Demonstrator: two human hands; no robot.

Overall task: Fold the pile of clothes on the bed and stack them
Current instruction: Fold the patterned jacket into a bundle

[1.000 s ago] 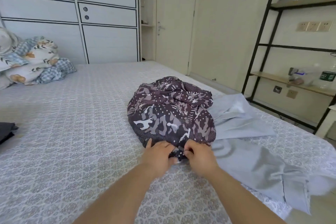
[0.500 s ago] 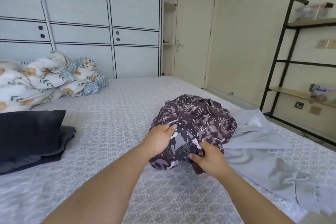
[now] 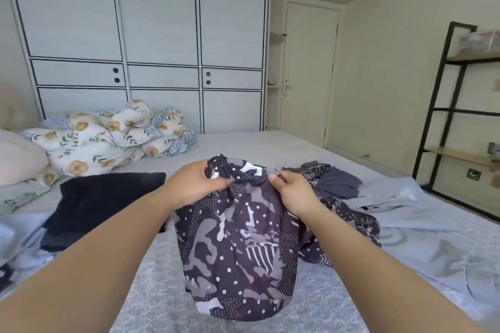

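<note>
A dark patterned shirt [image 3: 240, 246] with grey shapes and white dots hangs lifted above the bed [image 3: 243, 146]. My left hand [image 3: 196, 184] grips its upper edge on the left. My right hand [image 3: 293, 192] grips the same edge on the right, close beside the left. The shirt's far part trails down onto the bed at the right. A dark grey garment [image 3: 335, 182] lies just behind it. A light blue-grey garment [image 3: 422, 227] is spread over the bed's right side. Folded black clothes [image 3: 105, 197] lie flat at the left.
A floral duvet [image 3: 108, 138] is bunched at the bed's far left, with a pillow [image 3: 19, 159] beside it. A white wardrobe [image 3: 148, 43] and a door [image 3: 308, 73] stand behind. A black metal shelf [image 3: 443, 105] stands at the right of the bed.
Both hands have lifted the patterned shirt off the bed and now hold it up by its top edge. The view has tilted up and to the left.
</note>
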